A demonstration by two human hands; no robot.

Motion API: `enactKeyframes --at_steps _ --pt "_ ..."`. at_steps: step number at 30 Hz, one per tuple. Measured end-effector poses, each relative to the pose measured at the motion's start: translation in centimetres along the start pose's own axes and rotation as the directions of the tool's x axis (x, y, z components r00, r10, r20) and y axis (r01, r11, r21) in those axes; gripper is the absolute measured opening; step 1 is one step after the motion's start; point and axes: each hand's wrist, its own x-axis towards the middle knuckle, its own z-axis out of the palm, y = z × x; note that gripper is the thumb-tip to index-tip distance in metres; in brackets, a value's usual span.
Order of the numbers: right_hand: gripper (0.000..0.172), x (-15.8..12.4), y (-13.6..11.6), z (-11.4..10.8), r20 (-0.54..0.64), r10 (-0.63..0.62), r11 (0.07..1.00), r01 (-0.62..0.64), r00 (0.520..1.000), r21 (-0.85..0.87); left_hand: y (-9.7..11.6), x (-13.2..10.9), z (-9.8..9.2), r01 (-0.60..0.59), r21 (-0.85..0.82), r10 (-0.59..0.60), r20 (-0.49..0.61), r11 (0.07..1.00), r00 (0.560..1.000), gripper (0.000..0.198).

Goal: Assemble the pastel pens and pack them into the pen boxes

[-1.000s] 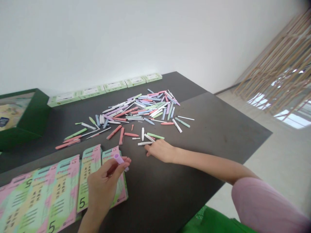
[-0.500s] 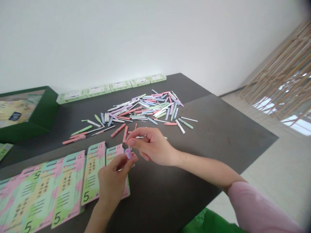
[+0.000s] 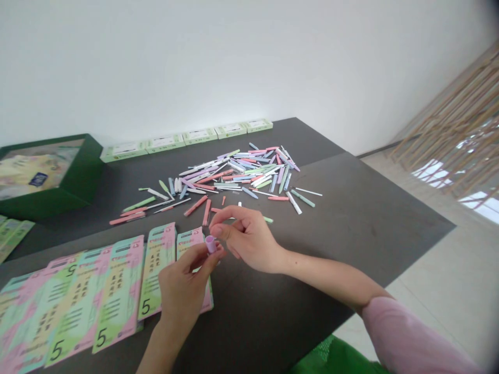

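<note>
Head view: above the dark worktop (image 3: 335, 244), the left hand (image 3: 182, 285) has its fingers (image 3: 198, 257) closed on a lilac pen cap (image 3: 210, 243). The right hand (image 3: 245, 240) pinches just above it, its hold unclear. Its forearm (image 3: 331, 280) crosses the near edge; pastel pens (image 3: 241, 176) lie beyond.

A short lilac plastic tube (image 3: 210, 244), open end up, tilts slightly.

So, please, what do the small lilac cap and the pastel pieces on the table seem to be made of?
The lilac cap looks like moulded plastic, smooth with a soft sheen and even colour. The pastel pieces look like similar plastic, with a matte-to-satin finish, though the view is too distant to be sure.
</note>
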Motion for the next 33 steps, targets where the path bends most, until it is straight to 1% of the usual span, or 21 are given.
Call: enactKeyframes --at_steps 3,5,6,8,11,14,17,19,21,22,23,24,26,27,29,31,33 --pt "0.010 -0.5 0.2 0.3 0.070 -0.020 0.981 0.033 0.997 -0.191 -0.3 0.1 -0.4 -0.087 0.051 0.089 -0.040 0.995 0.995 0.024" --pt "0.009 -0.8 0.0 0.6 0.094 -0.021 0.971 0.042 0.995 -0.234 -0.2 0.0 -1.0 -0.130 0.078 0.134 -0.050 0.988 0.990 0.027" --pt "0.009 -0.8 -0.2 0.8 0.093 -0.020 0.978 0.039 0.996 -0.207 -0.1 -0.1 -1.3 -0.133 0.090 0.138 -0.052 0.987 0.989 0.028" --pt "0.009 -0.8 -0.4 1.1 0.103 -0.026 0.995 0.036 0.994 -0.098 0.3 -0.4 -1.7 -0.119 0.107 0.127 -0.068 0.987 0.990 0.030" --pt "0.012 -0.5 -0.4 1.4 0.108 -0.005 0.998 -0.002 0.994 0.061 0.8 -0.5 -1.9 -0.094 0.107 0.102 -0.076 0.990 0.992 0.034" --pt "0.020 0.0 0.3 1.3 0.104 0.048 0.991 -0.060 0.993 0.119 0.8 -0.2 -1.4 -0.082 0.099 0.087 -0.045 0.992 0.995 0.035" --pt "0.024 0.1 1.2 1.0 0.110 0.058 0.989 -0.072 0.992 0.130 0.4 0.1 -1.0 -0.083 0.097 0.085 -0.022 0.992 0.996 0.033" --pt "0.022 0.0 1.5 0.7 0.080 0.004 0.998 -0.009 0.997 0.065 0.0 0.2 -0.9 -0.062 0.094 0.063 -0.016 0.994 0.998 0.032" --pt "0.020 -0.2 1.6 0.4 0.053 -0.112 0.986 0.118 0.992 -0.118 -0.4 0.2 -0.9 -0.021 0.097 0.024 -0.028 0.995 0.999 0.027" --pt "0.020 -0.3 1.6 0.3 0.062 -0.173 0.954 0.183 0.983 -0.239 -0.6 0.2 -1.0 -0.001 0.101 0.004 -0.034 0.995 0.999 0.025" --pt "0.019 -0.4 1.5 0.2 0.090 -0.219 0.902 0.237 0.972 -0.360 -0.7 0.2 -1.0 0.011 0.105 -0.007 -0.036 0.994 0.999 0.023" --pt "0.019 -0.4 1.4 0.2 0.130 -0.237 0.839 0.270 0.963 -0.472 -0.9 0.2 -1.1 0.016 0.108 -0.012 -0.036 0.994 0.999 0.023" --pt "0.019 -0.5 1.3 0.2 0.220 -0.221 0.708 0.311 0.950 -0.634 -1.0 0.3 -1.2 0.018 0.114 -0.013 -0.038 0.993 0.999 0.023" --pt "0.020 -0.6 1.4 0.1 0.257 -0.216 0.647 0.336 0.942 -0.685 -1.1 0.3 -1.2 0.023 0.115 -0.018 -0.044 0.993 0.999 0.023" --pt "0.022 -0.7 1.9 -0.1 0.299 -0.252 0.541 0.390 0.920 -0.745 -1.1 0.5 -1.1 0.048 0.104 -0.042 -0.059 0.993 0.997 0.024" --pt "0.026 -1.0 2.3 -0.5 0.296 -0.336 0.455 0.429 0.894 -0.780 -1.2 0.7 -1.0 0.075 0.091 -0.069 -0.060 0.993 0.996 0.027" --pt "0.027 -1.3 2.5 -0.7 0.315 -0.433 0.344 0.478 0.844 -0.808 -1.4 0.7 -0.9 0.081 0.089 -0.076 -0.058 0.993 0.995 0.027"
